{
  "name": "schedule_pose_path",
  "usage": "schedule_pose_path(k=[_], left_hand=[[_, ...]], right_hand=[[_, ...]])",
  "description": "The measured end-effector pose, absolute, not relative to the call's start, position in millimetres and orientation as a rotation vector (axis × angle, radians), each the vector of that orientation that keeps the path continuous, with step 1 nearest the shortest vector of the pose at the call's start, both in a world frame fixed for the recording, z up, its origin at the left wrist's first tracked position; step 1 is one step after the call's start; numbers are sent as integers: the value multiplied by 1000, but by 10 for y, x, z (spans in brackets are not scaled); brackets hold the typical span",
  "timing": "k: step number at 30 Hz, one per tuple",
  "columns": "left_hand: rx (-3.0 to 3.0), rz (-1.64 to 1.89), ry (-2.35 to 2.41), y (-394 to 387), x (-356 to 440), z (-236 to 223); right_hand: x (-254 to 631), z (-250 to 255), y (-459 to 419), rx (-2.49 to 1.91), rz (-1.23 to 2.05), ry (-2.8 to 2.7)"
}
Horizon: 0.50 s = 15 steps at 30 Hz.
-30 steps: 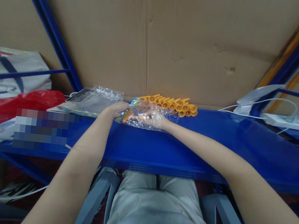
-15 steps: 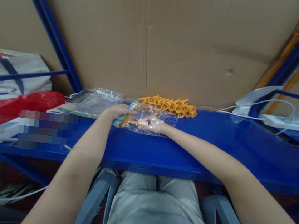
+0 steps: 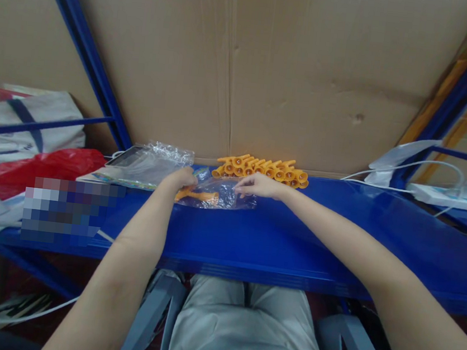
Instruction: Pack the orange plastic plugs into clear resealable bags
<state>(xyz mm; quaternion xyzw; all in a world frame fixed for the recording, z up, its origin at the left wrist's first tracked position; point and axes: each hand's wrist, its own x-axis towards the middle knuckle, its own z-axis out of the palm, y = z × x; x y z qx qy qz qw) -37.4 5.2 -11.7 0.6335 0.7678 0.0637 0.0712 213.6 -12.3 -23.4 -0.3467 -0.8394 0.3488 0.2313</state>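
As the left hand (image 3: pixel 185 177) clutches one bag (image 3: pixel 227 198), one orange piece (image 3: pixel 203 196) inside, the right (image 3: pixel 257 185) curls loosely, grip unclear.

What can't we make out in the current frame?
All head view:
Left hand: fingertip grip, hidden by the hand itself.
Right hand: whether its fingertips pinch the clear bag; too small, blurred.
Orange pile: exact count; front pieces cover others.
Power strip: far end, cut off by right edge.

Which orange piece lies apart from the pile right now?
The bagged orange piece, by the left hand: it alone lies in the clear plastic bag, while the pile sits near the cardboard.
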Motion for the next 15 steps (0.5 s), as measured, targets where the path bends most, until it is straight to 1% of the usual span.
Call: schedule_pose_path(k=[3, 9, 12, 15], left_hand=[[1898, 58, 2397, 48, -350, -116], [1972, 76, 2413, 42, -330, -133], [1996, 74, 2389, 30, -324, -131], [1994, 30, 2372, 22, -314, -124]], right_hand=[[2319, -112, -16, -1062, 850, -2145], [2623, 10, 242, -1335, 290, -1833], [2671, -15, 316, -1412, 102, -1831], [2625, -73, 341, -1489, 10, -1938]])
